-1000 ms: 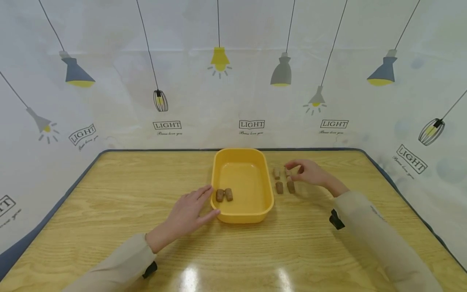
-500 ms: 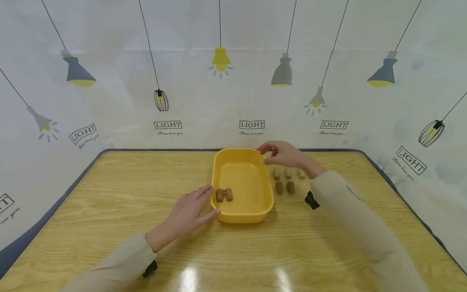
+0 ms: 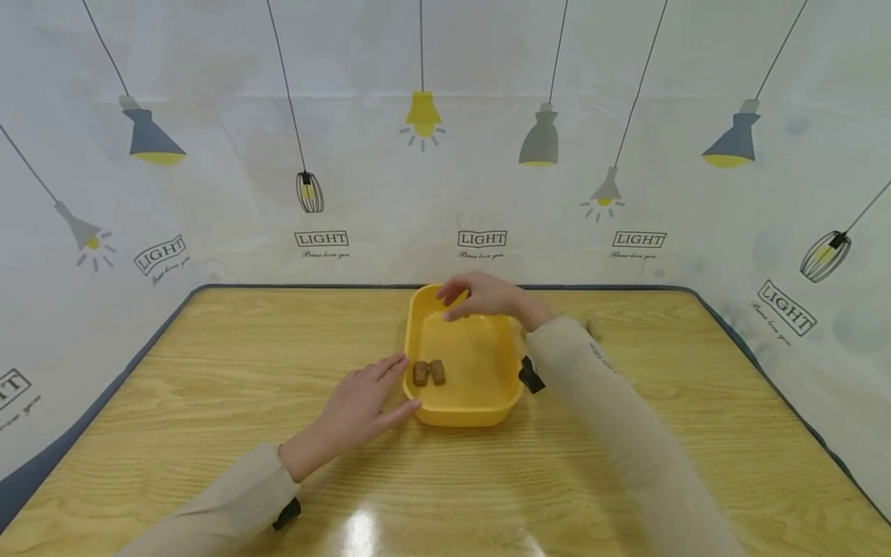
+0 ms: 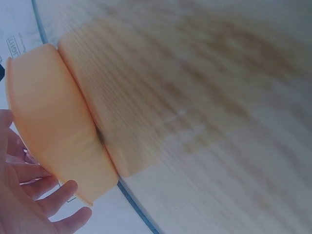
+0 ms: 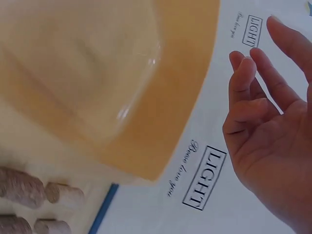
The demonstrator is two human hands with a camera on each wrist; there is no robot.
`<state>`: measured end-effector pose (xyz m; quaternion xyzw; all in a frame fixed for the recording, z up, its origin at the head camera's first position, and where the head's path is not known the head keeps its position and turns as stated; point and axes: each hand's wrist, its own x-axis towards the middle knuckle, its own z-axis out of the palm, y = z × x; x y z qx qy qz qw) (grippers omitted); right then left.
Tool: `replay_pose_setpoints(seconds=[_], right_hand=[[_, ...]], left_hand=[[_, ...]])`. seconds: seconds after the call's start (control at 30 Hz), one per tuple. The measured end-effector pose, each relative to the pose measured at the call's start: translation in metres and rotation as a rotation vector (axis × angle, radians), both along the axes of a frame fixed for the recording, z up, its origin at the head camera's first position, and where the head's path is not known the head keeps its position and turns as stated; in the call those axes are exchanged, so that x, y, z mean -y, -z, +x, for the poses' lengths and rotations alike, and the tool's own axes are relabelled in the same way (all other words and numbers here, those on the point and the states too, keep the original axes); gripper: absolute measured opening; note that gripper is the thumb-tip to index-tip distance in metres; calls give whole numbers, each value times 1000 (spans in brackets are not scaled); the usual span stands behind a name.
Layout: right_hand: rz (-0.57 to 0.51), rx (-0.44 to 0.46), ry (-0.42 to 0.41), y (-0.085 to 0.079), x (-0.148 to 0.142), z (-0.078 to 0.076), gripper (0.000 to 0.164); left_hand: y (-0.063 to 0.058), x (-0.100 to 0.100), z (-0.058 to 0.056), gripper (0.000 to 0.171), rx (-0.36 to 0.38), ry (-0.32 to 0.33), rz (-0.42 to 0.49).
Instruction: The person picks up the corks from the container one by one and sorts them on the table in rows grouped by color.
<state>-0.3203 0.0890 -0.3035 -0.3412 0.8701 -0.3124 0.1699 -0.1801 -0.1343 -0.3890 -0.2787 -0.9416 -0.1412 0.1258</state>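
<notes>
Yellow tray at table centre, two brown pieces inside near left wall.

Head: left hand flat against tray, fingers straight. Right hand over far rim, fingers loosely spread, nothing seen held. Risk: sleeve brushing rim, shifting tray.

Left wrist: tray wall beside fingers.

Right wrist: palm empty; more pieces outside tray.

Bright, even overhead light fills the room, throwing two white glare patches on the glossy wooden table near its front edge; shadows are faint. The head view bows at its edges. Both wrist views are blurred and washed out, and the yellow plastic tray looks soft there.
</notes>
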Motion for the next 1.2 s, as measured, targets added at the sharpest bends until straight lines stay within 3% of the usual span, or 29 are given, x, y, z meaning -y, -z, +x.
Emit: replay_pose_setpoints(seconds=[0.2,0.43,0.73,0.97,1.2], right_hand=[[94,115,44,17,16,-4,40],[231,305,30,30,23,-4,42],[239,549,51,42,20,-4,38],[294,604,57,57,27,-2,32],[369,568,72,57,33,1,36]], left_hand=[[0,0,0,65,-12,-2,7],[1,0,0,65,-7,-3,0],[1,0,-1,66,0,-13,-6],[2,-1,-1,67,-13,-13,-14],[0,-1,0,66,-21,-17,-10]])
